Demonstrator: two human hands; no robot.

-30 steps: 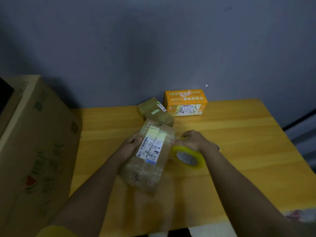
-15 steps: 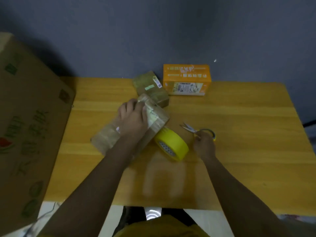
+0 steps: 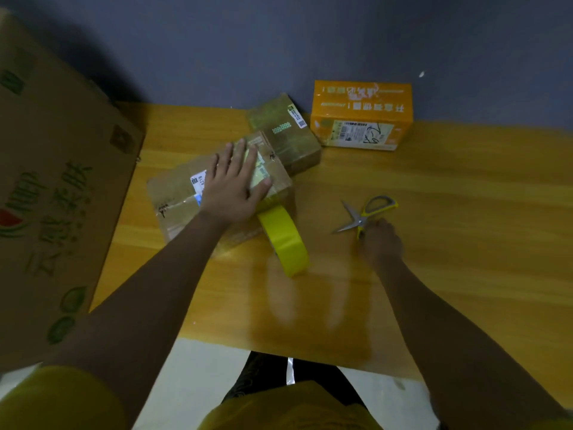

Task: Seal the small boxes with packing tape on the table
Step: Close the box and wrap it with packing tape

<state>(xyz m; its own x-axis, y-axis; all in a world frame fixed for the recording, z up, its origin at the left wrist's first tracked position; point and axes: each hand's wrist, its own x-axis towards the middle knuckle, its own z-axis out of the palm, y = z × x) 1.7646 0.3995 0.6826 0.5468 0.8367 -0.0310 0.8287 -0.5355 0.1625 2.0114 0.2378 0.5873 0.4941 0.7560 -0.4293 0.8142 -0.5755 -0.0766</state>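
A brown taped box [image 3: 175,193] with a shipping label lies flat on the wooden table [image 3: 449,212]. My left hand [image 3: 232,184] presses flat on its top with straight fingers. A yellow roll of packing tape [image 3: 286,240] stands on edge against the box's right side, its strip running up onto the box. To the right lie yellow-handled scissors [image 3: 366,212] with their blades apart. My right hand [image 3: 379,240] grips the lower handle with curled fingers. A second brown box [image 3: 288,131] and an orange box [image 3: 361,114] sit at the back.
A big cardboard carton [image 3: 52,187] with green print stands along the table's left side. A dark wall [image 3: 279,41] runs right behind the back boxes. The table's front edge is near my body, with pale floor [image 3: 198,377] below it.
The box went from held up to flat on the table under my left hand. My right hand let go of the tape roll, moved right and took hold of the scissors.
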